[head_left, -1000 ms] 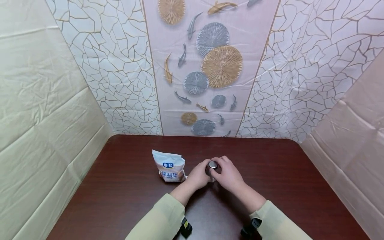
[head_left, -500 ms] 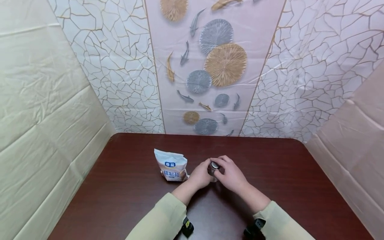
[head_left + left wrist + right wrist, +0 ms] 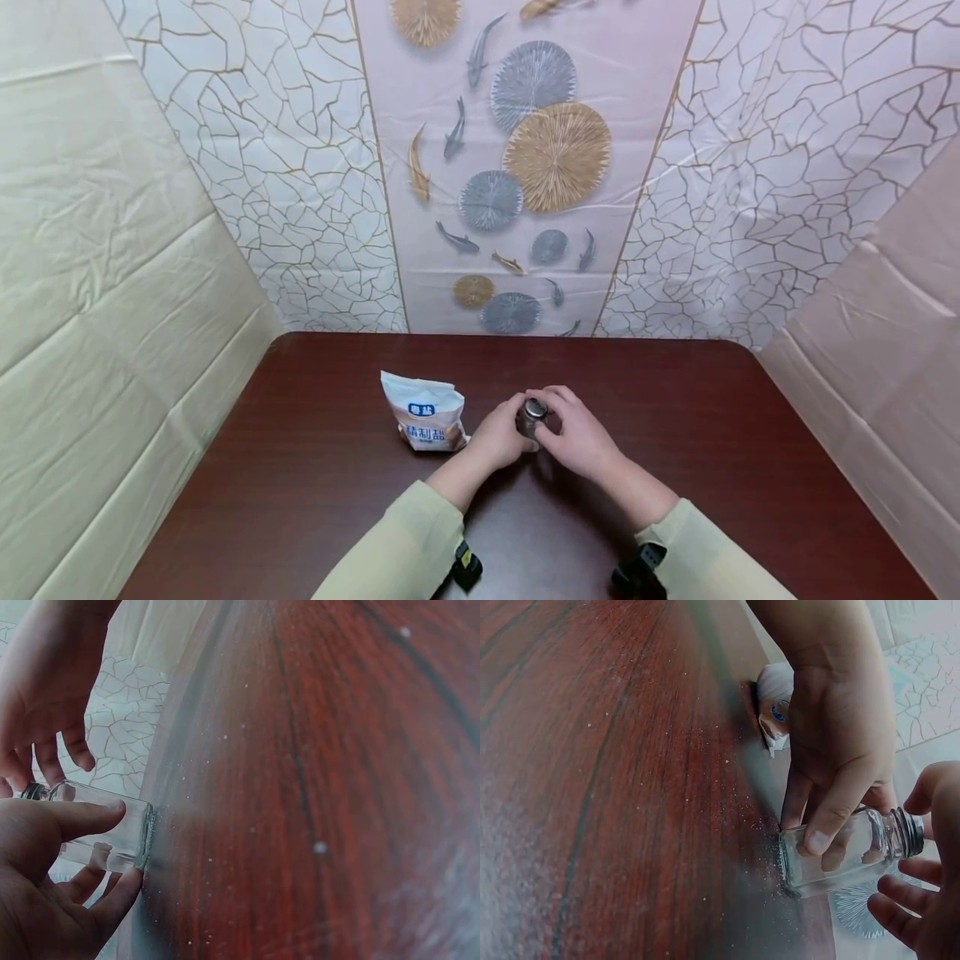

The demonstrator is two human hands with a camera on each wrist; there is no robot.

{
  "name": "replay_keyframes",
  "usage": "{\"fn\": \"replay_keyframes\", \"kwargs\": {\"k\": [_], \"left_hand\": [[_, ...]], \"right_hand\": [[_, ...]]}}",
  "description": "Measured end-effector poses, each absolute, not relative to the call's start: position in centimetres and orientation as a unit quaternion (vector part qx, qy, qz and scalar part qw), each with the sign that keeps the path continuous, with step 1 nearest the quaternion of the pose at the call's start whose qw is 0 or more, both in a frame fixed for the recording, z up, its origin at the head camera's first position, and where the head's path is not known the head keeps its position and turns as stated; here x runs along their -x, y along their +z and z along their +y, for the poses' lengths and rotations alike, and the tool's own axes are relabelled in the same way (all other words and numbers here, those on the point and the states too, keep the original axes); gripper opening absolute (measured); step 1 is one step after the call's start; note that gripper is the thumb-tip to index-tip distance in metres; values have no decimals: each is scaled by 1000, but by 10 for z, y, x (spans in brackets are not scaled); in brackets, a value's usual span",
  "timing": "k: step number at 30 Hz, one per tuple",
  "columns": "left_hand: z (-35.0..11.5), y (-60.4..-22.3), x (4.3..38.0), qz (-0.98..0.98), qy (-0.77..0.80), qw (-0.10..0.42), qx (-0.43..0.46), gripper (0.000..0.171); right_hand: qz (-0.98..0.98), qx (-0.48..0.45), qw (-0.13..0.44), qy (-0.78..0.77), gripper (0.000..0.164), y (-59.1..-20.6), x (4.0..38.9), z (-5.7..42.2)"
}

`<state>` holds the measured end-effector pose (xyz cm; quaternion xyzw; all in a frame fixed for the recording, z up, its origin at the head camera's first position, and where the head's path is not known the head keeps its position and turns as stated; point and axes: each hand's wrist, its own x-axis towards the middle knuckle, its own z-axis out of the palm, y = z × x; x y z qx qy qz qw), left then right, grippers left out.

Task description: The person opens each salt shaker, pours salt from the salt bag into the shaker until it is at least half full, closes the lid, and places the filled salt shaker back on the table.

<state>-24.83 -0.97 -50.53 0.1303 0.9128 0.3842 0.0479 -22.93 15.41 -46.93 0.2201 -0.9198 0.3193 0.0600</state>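
A small clear glass jar (image 3: 832, 851) with a shiny metal lid (image 3: 535, 407) stands on the table, its base at the wood in both wrist views. My left hand (image 3: 501, 433) grips the jar's body, thumb on one side and fingers round the other. Over the top, my right hand (image 3: 576, 433) has its thumb and forefinger curled about the lid, while the lower fingers (image 3: 900, 900) spread loosely beside it. How firmly they press is hard to see. Left of the hands, a white and brown bag of salt (image 3: 426, 417) stands upright.
The dark red-brown table (image 3: 337, 517) carries scattered white grains (image 3: 757, 821) near the jar's base. Behind its far edge hangs a patterned cloth (image 3: 495, 250). Plain beige cloths (image 3: 97, 375) flank it on both sides.
The jar leaned slightly half a second ago and stands straighter now. Both hands stay around it, with the right fingers shifting a little at the lid. The salt bag has not moved.
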Motion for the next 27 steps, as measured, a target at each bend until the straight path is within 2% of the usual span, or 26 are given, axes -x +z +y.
{"fn": "replay_keyframes", "kwargs": {"k": [5, 14, 27], "left_hand": [[-11, -503, 248, 913, 384, 49, -132, 68], [-11, -505, 250, 909, 388, 56, -138, 63], [-11, -507, 251, 909, 389, 37, -146, 63]], "right_hand": [[-924, -200, 66, 318, 46, -465, 231, 150], [-950, -140, 37, 276, 48, -455, 235, 143], [-958, -135, 33, 252, 34, -452, 237, 137]]}}
